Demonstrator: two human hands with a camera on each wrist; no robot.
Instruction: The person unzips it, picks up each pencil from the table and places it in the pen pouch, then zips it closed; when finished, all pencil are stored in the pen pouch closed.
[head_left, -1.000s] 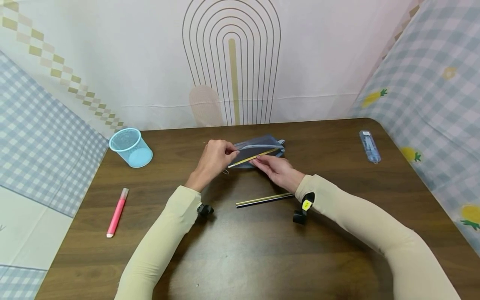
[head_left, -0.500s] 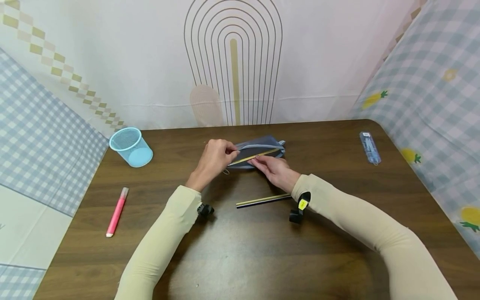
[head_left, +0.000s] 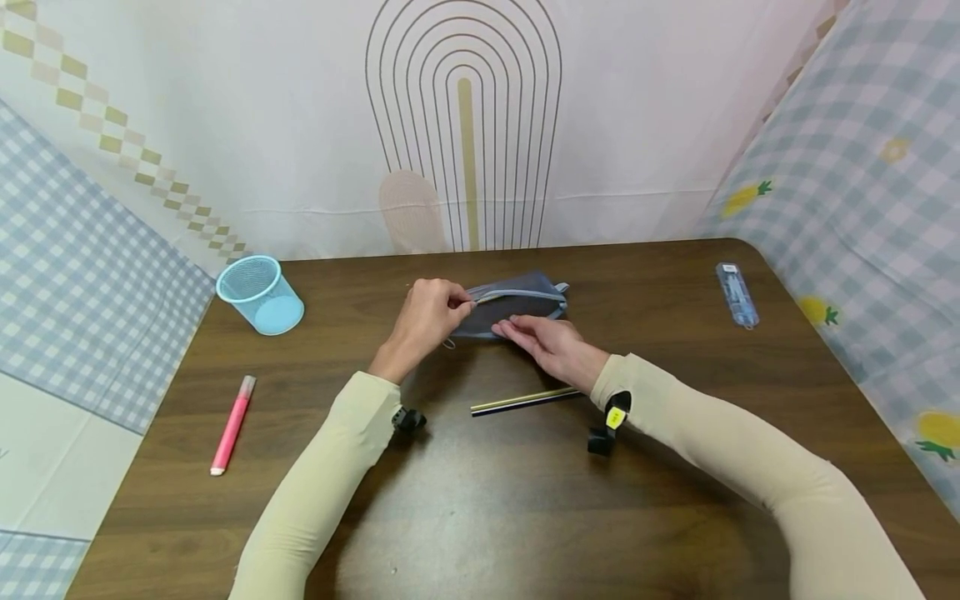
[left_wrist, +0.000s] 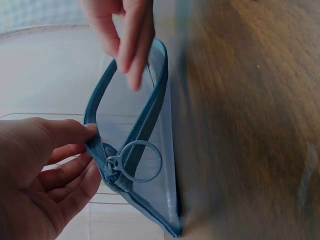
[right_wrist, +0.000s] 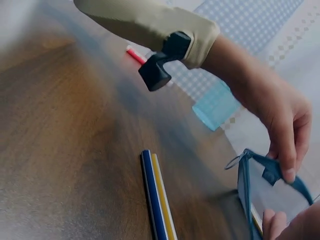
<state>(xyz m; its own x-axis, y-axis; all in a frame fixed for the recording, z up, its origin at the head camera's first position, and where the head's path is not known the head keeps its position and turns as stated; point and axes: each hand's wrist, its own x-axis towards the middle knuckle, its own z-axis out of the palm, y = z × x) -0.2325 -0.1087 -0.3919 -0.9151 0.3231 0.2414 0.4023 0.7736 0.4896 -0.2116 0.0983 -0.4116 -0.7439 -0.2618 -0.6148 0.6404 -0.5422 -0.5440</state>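
Note:
A translucent blue zip pouch (head_left: 513,310) lies at the back middle of the table with its mouth spread wide. My left hand (head_left: 430,321) pinches the zipped edge at one end, near the round ring pull (left_wrist: 142,161). At the mouth is my right hand (head_left: 551,340), its fingers extended and nothing seen between them; in the left wrist view these fingers dip into the opening. A yellow strip, likely a pencil (right_wrist: 257,221), shows along the pouch in the right wrist view. A yellow and a dark blue pencil (head_left: 525,403) lie side by side nearer me.
A light blue mesh pen cup (head_left: 262,296) stands at the back left. A pink marker (head_left: 233,425) lies at the left, and a slim blue packet (head_left: 737,295) at the far right. Patterned cloth hangs behind the table (head_left: 480,517).
The yellow pencil that my right hand held at the pouch mouth has gone down into the pouch and left the fingers. My left hand has kept its grip on the edge.

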